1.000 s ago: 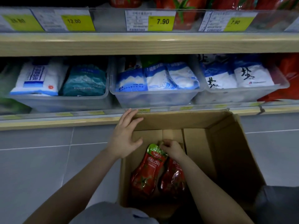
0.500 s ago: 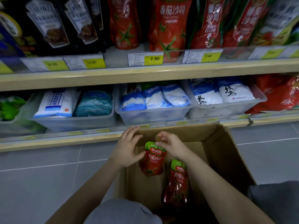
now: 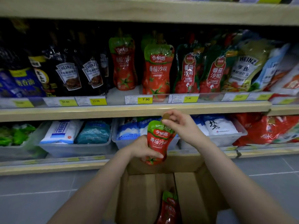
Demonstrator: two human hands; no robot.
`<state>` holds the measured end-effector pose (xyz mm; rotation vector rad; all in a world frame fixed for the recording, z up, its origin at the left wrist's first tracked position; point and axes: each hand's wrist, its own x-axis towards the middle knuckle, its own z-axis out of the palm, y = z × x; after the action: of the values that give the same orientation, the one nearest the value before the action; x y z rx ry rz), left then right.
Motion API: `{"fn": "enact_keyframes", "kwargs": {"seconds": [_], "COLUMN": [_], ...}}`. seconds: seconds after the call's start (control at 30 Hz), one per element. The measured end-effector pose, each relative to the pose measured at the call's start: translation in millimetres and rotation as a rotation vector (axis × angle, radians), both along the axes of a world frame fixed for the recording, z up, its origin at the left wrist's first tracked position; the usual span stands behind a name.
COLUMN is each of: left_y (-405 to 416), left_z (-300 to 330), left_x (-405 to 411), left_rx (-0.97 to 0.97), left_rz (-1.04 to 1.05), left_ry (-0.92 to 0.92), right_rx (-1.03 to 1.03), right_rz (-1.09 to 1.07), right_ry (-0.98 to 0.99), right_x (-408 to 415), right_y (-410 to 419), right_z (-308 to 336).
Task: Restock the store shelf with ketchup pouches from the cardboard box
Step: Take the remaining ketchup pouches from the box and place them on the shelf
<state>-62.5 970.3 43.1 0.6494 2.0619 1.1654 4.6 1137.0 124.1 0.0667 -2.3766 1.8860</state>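
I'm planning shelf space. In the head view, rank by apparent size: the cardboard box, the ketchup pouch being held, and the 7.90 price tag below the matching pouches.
1. Cardboard box, largest by far, though cut off by the frame.
2. Held ketchup pouch, gripped by both hands and nearer the camera than the shelf.
3. 7.90 price tag, clearly smallest.

ketchup pouch [image 3: 157,141] lifted clear of cardboard box [image 3: 163,167], left hand [image 3: 142,151] now gripping it

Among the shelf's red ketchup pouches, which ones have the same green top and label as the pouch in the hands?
The two left pouches, the front one and the one further left, match the held pouch. The two to their right have dark green sides and an oval label.
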Motion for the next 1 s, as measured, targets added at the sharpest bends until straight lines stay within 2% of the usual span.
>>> {"fn": "enact_keyframes", "kwargs": {"seconds": [0.1, 0.2, 0.37, 0.57, 0.73, 0.83, 1.0], "left_y": [7.8, 13.7, 24.5, 29.6, 14.9, 7.6, 6.6], "left_z": [0.1, -1.7, 2.6, 4.7, -1.2, -0.5, 4.2], "left_x": [9.0, 19.6, 29.5, 30.1, 21.7, 19.1, 16.7], "left_rx": [0.081, 0.100, 0.001, -0.107, 0.030, 0.120, 0.219], "left_rz": [0.099, 0.133, 0.089, 0.093, 0.034, 0.086, 0.191], "left_ry": [0.073, 0.065, 0.215, 0.331, 0.193, 0.173, 0.111], "right_rx": [-0.120, -0.130, -0.067, -0.119, -0.147, -0.261, -0.255], "right_rz": [-0.027, -0.058, -0.187, -0.258, -0.302, -0.248, -0.235], "right_ry": [0.018, -0.081, -0.086, -0.123, -0.101, -0.079, -0.113], "right_x": [0.8, -2.8, -3.3, -3.0, -4.0, -3.0, -1.6], "right_y": [5.3, 5.7, 9.9, 14.2, 19.3, 27.2, 28.4], "right_z": [5.2, 0.8, -4.2, -2.1, 0.4, 2.1, -4.9]}}
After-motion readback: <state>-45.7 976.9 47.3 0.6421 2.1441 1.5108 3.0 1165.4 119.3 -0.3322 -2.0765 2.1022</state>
